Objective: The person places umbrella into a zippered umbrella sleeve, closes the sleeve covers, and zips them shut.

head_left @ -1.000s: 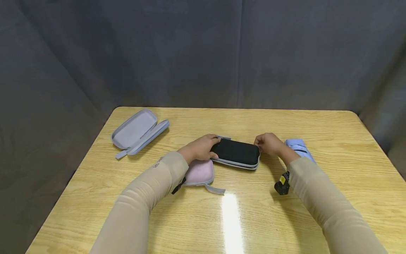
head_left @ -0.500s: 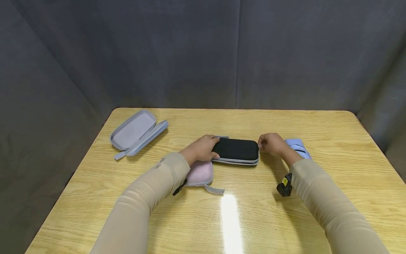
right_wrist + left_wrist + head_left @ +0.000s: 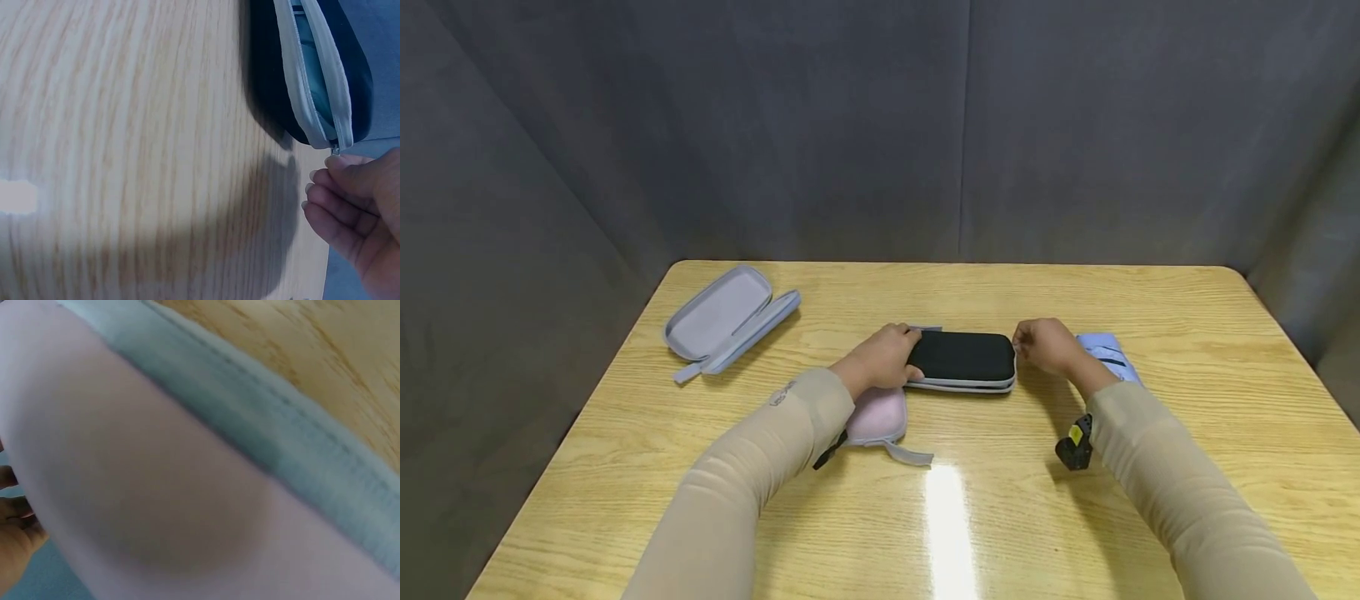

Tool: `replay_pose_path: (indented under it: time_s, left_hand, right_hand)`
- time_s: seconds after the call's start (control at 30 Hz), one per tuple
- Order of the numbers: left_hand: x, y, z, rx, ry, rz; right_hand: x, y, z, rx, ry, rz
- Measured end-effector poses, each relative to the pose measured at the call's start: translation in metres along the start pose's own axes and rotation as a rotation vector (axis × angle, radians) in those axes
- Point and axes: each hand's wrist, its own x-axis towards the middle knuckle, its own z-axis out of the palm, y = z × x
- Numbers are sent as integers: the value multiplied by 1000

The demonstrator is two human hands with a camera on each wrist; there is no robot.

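Note:
A black zip case with a grey zipper edge lies mid-table. My left hand grips its left end, thumb in front and fingers over the top. At the right end, my right hand pinches the small zipper pull between thumb and forefinger. In the right wrist view, the zipper along the side facing the camera gapes and shows a teal lining. Under my left wrist sits a pink case with a grey strap; it fills most of the left wrist view.
An open grey-blue case lies at the far left of the wooden table. Partly hidden behind my right wrist is a light blue item with a dark band. A dark curtain hangs beyond the back edge.
The black case has turned slightly, its right end swinging away from me. My right hand has shifted a little to the right, while my left hand keeps its grip.

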Motion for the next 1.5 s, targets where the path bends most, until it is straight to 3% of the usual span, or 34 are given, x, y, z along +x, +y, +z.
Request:
replay_pose_path:
  time_s: [0.5,0.67,1.0,1.23,1.5]
  left_hand:
    - [-1,5,0,26,-5,-36]
    - [0,5,0,25,0,-19]
    - [1,4,-5,16,-126,18]
    - [5,5,-6,30,-154,70]
    - [6,5,-5,86,-153,64]
  right_hand:
    - [3,-1,-2,-44,16,-19]
    - [4,-1,-4,-62,-6,7]
    - [5,2,5,33,9,63]
    - [3,8,7,73,-7,80]
    - [1,4,4,7,37,9]
